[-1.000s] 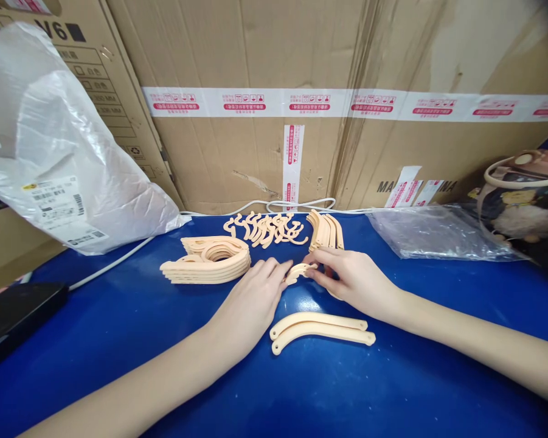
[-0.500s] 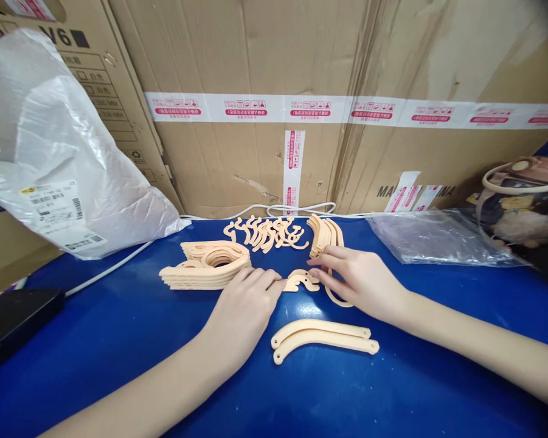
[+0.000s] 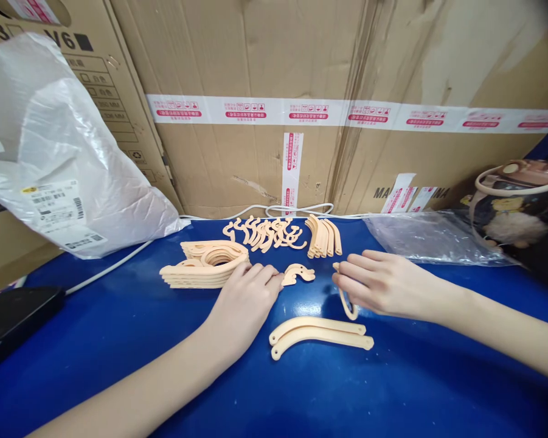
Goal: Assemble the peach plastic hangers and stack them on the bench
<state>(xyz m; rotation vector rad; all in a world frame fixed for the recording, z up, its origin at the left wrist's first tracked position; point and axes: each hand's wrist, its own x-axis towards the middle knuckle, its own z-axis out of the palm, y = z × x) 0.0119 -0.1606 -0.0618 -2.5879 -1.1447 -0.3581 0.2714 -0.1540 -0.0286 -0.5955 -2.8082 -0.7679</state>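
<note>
Brown cardboard (image 3: pixel 237 67) stands behind a blue tabletop (image 3: pixel 301 401), and on that surface the small arched wooden pieces (image 3: pixel 294 271) lie between the two hands, close to one and apart from the other. Their long axis runs left to right, nearly in line with both sets of fingertips. The left hand (image 3: pixel 250 298) is the nearer: its fingertips reach the left end of the arch, touching it or just beside it, and with the thumb side hidden I cannot tell whether they pinch it or merely steady it. Bare blue shows between the arch's right end and the right hand (image 3: pixel 378 283), whose curled fingers grasp a wooden hook (image 3: pixel 351 316). That hook's rounded bend hangs out below the fingers, toward the person, while a short tip pokes out at the fingertips, on the side facing the arch. Nearer the person, below that gap, two long curved strips (image 3: pixel 319 334) lie side by side, also running left to right, touched by neither hand. Beyond the hands sit a stack of wooden pieces (image 3: pixel 205 278) at left, loose hooks (image 3: pixel 264 234) in the middle and more curved strips (image 3: pixel 319 237) to their right.
</note>
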